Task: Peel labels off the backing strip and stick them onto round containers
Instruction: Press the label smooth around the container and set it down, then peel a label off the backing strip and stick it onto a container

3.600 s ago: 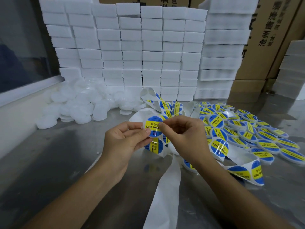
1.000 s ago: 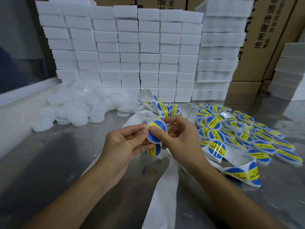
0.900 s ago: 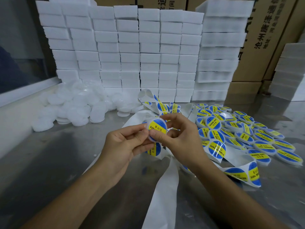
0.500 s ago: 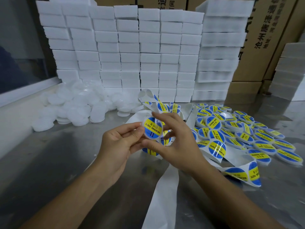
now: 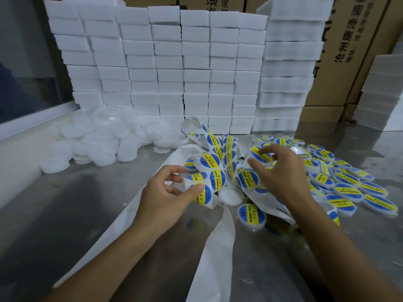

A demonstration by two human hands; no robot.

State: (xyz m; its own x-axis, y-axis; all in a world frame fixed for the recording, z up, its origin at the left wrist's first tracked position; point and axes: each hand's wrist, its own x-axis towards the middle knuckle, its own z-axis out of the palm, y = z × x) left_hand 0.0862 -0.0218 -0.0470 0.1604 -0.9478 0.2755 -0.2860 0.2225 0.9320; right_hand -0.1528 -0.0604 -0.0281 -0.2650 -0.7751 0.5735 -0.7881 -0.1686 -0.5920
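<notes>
The steel worktop (image 5: 65,214) lies bare and open across its near left, hemmed at the back by a wall of stacked white blocks (image 5: 170,68) and at the left by a pale ledge; cardboard cartons (image 5: 349,51) close the far right corner. A heap of plain white round containers (image 5: 98,144) crowds the far left, and labelled containers (image 5: 340,186) spread over the right, the outermost cut off by the frame edge. The white backing strip (image 5: 213,253) runs from the tangle at centre down toward the viewer, its long axis near to far, its lower end out of view. The left hand (image 5: 168,197) pinches the strip, thumb on a blue and yellow label (image 5: 204,194). The right hand (image 5: 281,173), blurred, holds a labelled container (image 5: 260,154) in its fingertips, label face tilted up and leftward, over the right-hand pile; its palm hides what lies under it
</notes>
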